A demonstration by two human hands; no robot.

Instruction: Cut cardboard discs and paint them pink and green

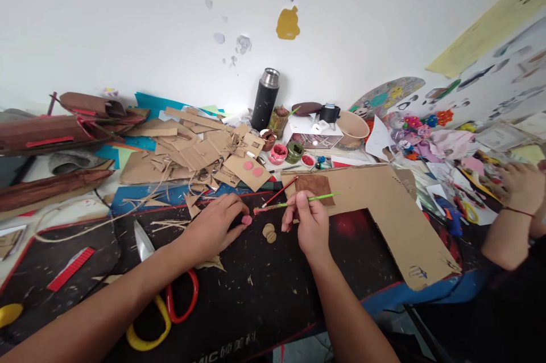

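Note:
Between the fingertips of my left hand (217, 223) is a small pink-painted disc (246, 219). My right hand (307, 221) grips a green-handled paintbrush (277, 205), its pink-coated bristles pointing left, a short gap from the disc. Below the brush, a few bare cardboard discs (269, 232) lie on the black mat. Farther back, pink discs (252, 167) rest on a piece of cardboard. An open jar of pink paint (278, 153) stands behind, beside a green paint jar (295, 151).
Large scissors (170, 300) lie under my left forearm. Cardboard scraps (191, 147) pile up at back left, near a black thermos (265, 98). An L-shaped cardboard sheet (396, 221) covers the right side. Another person's hand (522, 186) is at far right.

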